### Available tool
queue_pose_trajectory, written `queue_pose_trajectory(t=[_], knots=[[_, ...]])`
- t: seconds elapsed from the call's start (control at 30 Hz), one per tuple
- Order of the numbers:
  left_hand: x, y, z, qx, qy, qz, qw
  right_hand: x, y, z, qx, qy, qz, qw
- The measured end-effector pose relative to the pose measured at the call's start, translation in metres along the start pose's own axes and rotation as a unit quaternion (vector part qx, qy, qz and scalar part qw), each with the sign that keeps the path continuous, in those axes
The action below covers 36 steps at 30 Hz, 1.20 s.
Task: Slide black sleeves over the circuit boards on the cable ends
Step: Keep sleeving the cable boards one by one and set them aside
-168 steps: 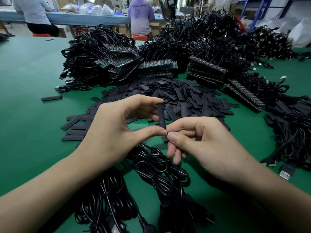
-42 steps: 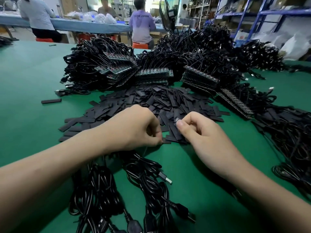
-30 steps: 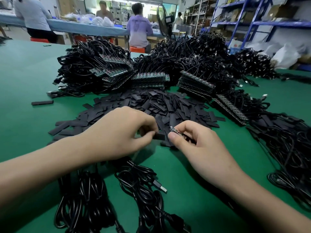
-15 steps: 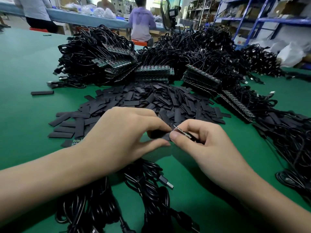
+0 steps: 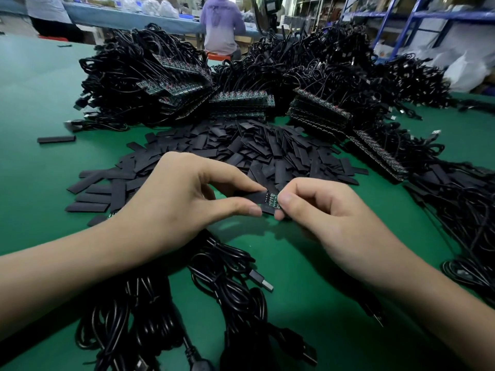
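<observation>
My left hand [image 5: 176, 202] pinches a flat black sleeve [image 5: 254, 197] between thumb and forefinger, just above the green table. My right hand [image 5: 318, 212] pinches a small green circuit board [image 5: 272, 200] on a cable end. The board's left end sits inside the sleeve's mouth, and a short stretch of board shows between my fingertips. The cable behind the board is hidden by my right hand. A heap of loose black sleeves [image 5: 241, 153] lies just beyond both hands.
Coiled black USB cables [image 5: 214, 290] lie under my wrists near the front edge. Large piles of cables with stacked circuit boards [image 5: 241, 100] fill the back and right [image 5: 460, 199]. One stray sleeve [image 5: 56, 139] lies at left. People sit at a far bench.
My hands have drawn together. The board, earlier held apart from the sleeve, now has its end pushed into the sleeve's mouth.
</observation>
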<state>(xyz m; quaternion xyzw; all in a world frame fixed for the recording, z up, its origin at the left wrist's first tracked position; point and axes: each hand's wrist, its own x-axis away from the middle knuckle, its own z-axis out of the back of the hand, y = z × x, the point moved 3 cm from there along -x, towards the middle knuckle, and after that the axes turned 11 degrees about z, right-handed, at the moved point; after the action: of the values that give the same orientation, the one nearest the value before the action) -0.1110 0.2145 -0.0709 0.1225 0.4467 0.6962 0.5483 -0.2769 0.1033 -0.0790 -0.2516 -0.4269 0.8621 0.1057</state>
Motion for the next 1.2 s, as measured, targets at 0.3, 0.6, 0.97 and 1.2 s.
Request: queue_pose_trajectory(t=[0.3,0.6,0.97,1.2], knots=[[0.001,0.003,0.001,0.000,-0.010,-0.006,1.000,0.000,0.003,0.001,-0.033,-0.007,0.006,0.999],[0.002,0.002,0.000,0.028,-0.027,0.004,0.999,-0.001,0.007,0.000,-0.054,-0.010,0.012,0.998],[-0.002,-0.006,-0.001,0.127,-0.058,0.050,0.989,0.000,0.008,-0.001,-0.075,-0.016,0.016,0.997],[0.002,0.003,0.001,-0.004,-0.005,-0.018,1.000,0.001,0.007,0.001,-0.029,-0.009,-0.003,1.000]])
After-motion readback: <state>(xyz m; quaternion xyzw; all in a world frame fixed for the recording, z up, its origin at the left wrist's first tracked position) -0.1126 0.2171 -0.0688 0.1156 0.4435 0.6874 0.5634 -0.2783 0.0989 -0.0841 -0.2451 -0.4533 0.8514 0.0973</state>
